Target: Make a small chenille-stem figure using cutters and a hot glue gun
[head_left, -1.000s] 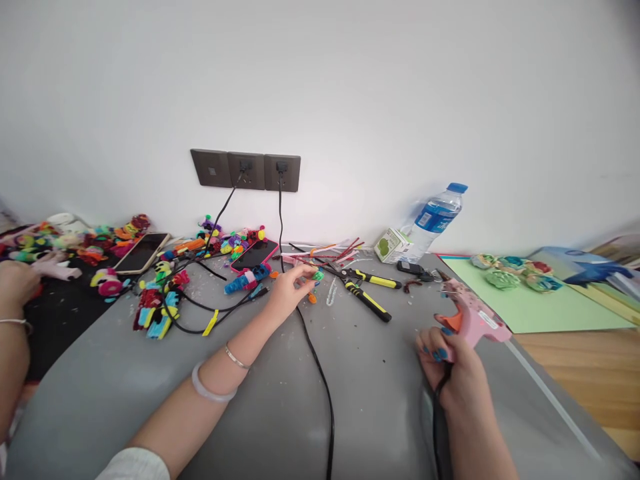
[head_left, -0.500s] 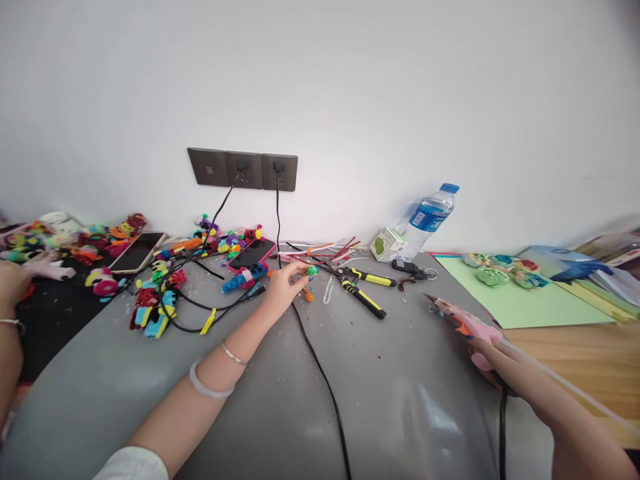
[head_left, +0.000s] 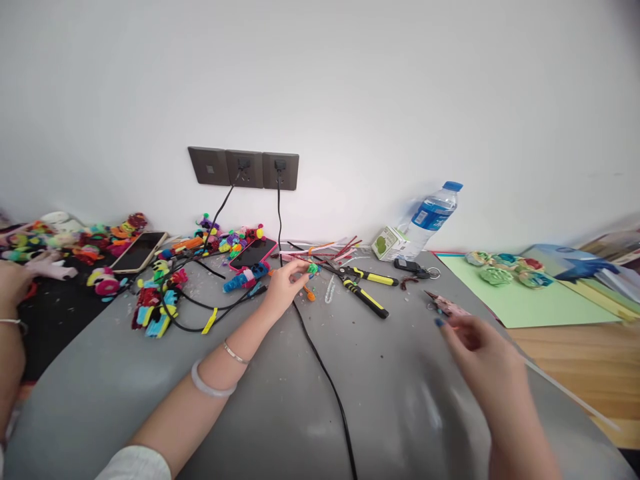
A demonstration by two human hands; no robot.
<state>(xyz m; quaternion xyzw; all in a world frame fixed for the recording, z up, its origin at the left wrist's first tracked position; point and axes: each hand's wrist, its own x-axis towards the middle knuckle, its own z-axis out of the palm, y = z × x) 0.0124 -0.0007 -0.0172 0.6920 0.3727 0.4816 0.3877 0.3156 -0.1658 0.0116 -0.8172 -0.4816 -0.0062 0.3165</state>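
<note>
Over the middle of the grey table, my left hand (head_left: 285, 287) pinches a small green fuzzy piece (head_left: 313, 269) between its fingertips. To the right, my right hand (head_left: 483, 353) is above a pink glue gun (head_left: 451, 307), which lies with its metal nozzle pointing left. The thumb and fingers are apart and no longer wrapped round the gun's handle. The hand hides most of the gun's body; a whitish glue stick (head_left: 573, 393) shows behind the wrist. Close to my left hand lie yellow-and-black pliers (head_left: 367, 298) and several pipe cleaners (head_left: 343, 252).
Colourful fuzzy figures (head_left: 155, 307) and phones (head_left: 139, 252) lie at left, near another person's hand (head_left: 13, 287). A black cable (head_left: 325, 373) crosses the table. Behind stand a water bottle (head_left: 433, 217) and a small box (head_left: 387, 243). Green paper (head_left: 530, 308) holds several fabric rosettes (head_left: 495, 275).
My right hand has loosened from the glue gun's handle and shifted left, its fingers opening. The gun now lies lower on the table. My left hand keeps the green piece in nearly the same place.
</note>
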